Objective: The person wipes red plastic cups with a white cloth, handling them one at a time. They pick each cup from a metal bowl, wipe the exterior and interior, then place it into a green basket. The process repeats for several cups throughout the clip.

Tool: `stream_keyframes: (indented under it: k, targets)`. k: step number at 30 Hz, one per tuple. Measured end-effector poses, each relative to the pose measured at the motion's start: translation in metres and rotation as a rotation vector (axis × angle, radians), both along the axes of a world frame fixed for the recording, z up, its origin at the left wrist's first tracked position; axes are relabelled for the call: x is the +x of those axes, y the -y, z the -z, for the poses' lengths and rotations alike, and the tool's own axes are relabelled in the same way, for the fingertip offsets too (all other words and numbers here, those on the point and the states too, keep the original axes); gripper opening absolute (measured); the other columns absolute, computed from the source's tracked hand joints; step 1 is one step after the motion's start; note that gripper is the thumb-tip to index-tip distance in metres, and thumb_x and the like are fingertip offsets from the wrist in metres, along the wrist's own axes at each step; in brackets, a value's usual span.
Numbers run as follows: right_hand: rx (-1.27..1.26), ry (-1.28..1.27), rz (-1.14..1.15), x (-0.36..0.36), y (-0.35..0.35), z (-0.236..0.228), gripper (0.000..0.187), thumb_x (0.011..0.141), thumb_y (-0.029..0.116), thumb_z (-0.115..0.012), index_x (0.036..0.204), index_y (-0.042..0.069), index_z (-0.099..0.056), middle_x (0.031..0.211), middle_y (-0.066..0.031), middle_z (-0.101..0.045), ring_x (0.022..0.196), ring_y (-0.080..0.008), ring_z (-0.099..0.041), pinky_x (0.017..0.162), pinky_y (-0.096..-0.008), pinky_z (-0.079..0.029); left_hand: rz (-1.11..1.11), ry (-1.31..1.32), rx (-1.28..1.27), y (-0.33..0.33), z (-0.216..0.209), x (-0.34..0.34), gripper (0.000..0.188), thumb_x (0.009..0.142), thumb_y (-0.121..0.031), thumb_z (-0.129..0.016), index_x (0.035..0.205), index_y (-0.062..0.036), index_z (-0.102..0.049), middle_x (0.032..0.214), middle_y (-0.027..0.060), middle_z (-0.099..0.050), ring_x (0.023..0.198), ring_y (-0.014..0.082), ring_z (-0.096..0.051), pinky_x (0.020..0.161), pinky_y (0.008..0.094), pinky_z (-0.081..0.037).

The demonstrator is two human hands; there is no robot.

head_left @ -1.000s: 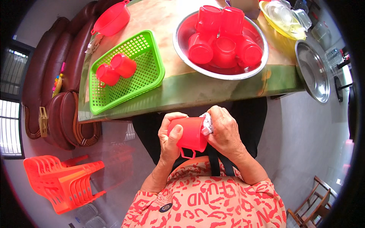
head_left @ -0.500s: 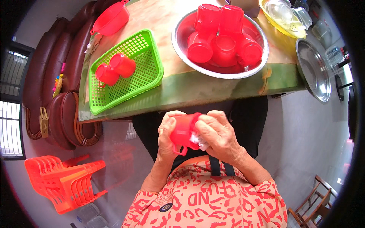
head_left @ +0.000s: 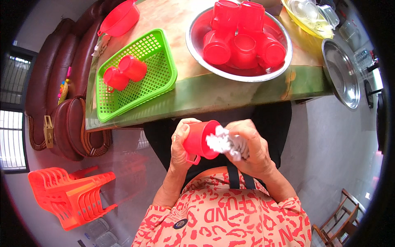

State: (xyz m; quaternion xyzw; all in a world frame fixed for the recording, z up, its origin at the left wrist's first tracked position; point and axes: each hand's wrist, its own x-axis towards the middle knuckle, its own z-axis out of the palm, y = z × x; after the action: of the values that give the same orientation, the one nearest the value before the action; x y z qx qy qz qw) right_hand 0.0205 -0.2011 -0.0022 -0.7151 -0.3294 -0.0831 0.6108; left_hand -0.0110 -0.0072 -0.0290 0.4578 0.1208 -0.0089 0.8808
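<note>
My left hand (head_left: 180,142) grips a red plastic mug (head_left: 196,140) by its base, over my lap. The mug lies on its side with its mouth turned to the right and its handle pointing down. A crumpled white cloth (head_left: 228,144) is bunched in my right hand (head_left: 252,144), at the mug's mouth. Beyond my hands on the table, a green plastic basket (head_left: 166,82) holds two red mugs (head_left: 132,68) at the left. A steel basin (head_left: 263,78) to its right contains several red mugs (head_left: 243,47), most of them upside down.
The table (head_left: 205,96) spans the far side. A red tub (head_left: 120,19) stands at its far left, a yellow basket (head_left: 302,26) with clear containers at its far right. Another steel basin (head_left: 340,74) tilts off the right edge. Orange stacked chairs (head_left: 70,197) are on the left floor.
My right hand has drawn back to the right, bringing the cloth out of the mug's mouth. The left hand still holds the mug in nearly the same place.
</note>
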Motion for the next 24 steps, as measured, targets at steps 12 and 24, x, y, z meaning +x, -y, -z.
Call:
stream_keyframes:
  k: [12,24]
  targets:
    - [-0.36,0.012,0.004,-0.004,-0.013,0.01,0.032,0.073,0.011,-0.073,0.099,-0.003,-0.059,0.111,-0.0197,-0.046,0.1,-0.0339,-0.046,0.083,-0.0404,-0.045,-0.025,0.014,0.101,0.009,-0.001,-0.003,0.026,0.094,-0.024,-0.051,0.107,-0.0013,-0.054,0.094,0.0086,-0.063,0.082,0.0112,-0.062,0.076,0.0242,-0.05]
    - [-0.296,0.311,0.098,0.0,-0.026,0.009,0.025,0.065,0.012,-0.068,0.087,0.001,-0.06,0.093,-0.01,-0.061,0.095,-0.0274,-0.057,0.078,-0.0394,-0.048,0.014,0.002,0.098,0.012,0.002,-0.004,0.03,0.093,-0.027,-0.05,0.107,-0.001,-0.053,0.097,0.0091,-0.061,0.086,0.0124,-0.059,0.08,0.0264,-0.049]
